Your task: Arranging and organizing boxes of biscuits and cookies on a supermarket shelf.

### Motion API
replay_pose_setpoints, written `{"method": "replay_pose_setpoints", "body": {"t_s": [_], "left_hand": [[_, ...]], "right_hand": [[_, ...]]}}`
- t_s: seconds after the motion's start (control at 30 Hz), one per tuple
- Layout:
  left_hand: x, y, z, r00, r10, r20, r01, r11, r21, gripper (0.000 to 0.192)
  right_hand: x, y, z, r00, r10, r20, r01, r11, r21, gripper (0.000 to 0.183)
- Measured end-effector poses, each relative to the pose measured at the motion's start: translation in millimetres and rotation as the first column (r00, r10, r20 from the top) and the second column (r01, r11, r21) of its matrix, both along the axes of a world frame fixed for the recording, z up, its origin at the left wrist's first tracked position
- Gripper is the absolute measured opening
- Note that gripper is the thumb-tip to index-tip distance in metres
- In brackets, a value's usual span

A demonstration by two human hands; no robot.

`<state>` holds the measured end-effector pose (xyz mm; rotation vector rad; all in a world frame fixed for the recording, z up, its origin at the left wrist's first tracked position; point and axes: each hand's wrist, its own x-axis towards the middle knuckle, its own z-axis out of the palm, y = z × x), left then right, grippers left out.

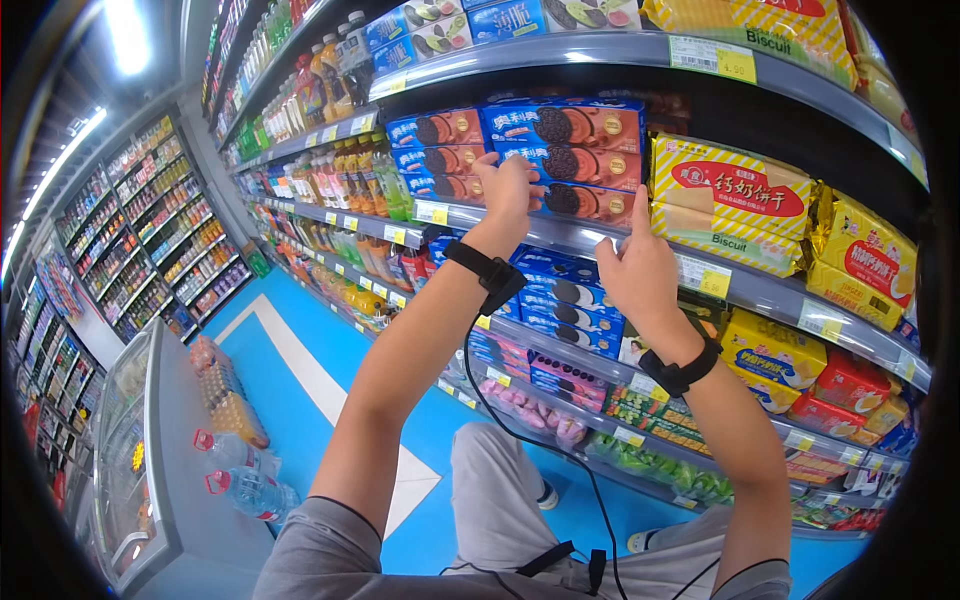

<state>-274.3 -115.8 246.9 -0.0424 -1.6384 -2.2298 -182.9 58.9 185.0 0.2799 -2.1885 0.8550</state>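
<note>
My left hand (506,187) is raised at the middle shelf, before the seam between two stacks of blue Oreo cookie boxes. Its fingers are apart and partly cover the left stack (442,161) and the right stack (577,161). Whether the fingertips touch the cardboard, I cannot tell. Lower and to the right, my right hand (637,274) has its index finger pointing up and its thumb spread. That fingertip lies at the right stack's lower right corner, beside yellow-striped biscuit packs (727,199). No item is visible in either hand.
Price tags line the metal shelf edge (540,229). More Oreo boxes (566,307) sit one shelf down, with yellow biscuit packs (862,255) to the right. Bottled drinks (345,172) fill shelves at left. Water bottles (251,491) stand by a glass-topped freezer (154,435). A black cable (517,436) hangs from my left wrist.
</note>
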Motion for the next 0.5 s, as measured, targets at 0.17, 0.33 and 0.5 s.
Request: {"method": "replay_pose_setpoints", "body": {"t_s": [0.17, 0.33, 0.5], "left_hand": [[8.7, -0.1, -4.4, 1.000, -0.008, 0.007, 0.008, 0.998, -0.067, 0.074], [13.2, 2.8, -11.9, 0.998, -0.055, 0.016, 0.057, 0.976, -0.211, 0.081], [3.0, -4.3, -15.5, 0.999, -0.009, 0.038, 0.015, 0.986, -0.164, 0.082]], "right_hand": [[2.4, -1.6, 5.0, 0.998, 0.005, 0.060, -0.002, 0.999, -0.052, 0.081], [0.8, -1.3, 0.5, 0.999, -0.009, 0.040, 0.010, 0.999, -0.039, 0.080], [6.3, -3.9, 0.8, 0.998, 0.000, 0.056, 0.004, 0.998, -0.070, 0.079]]}}
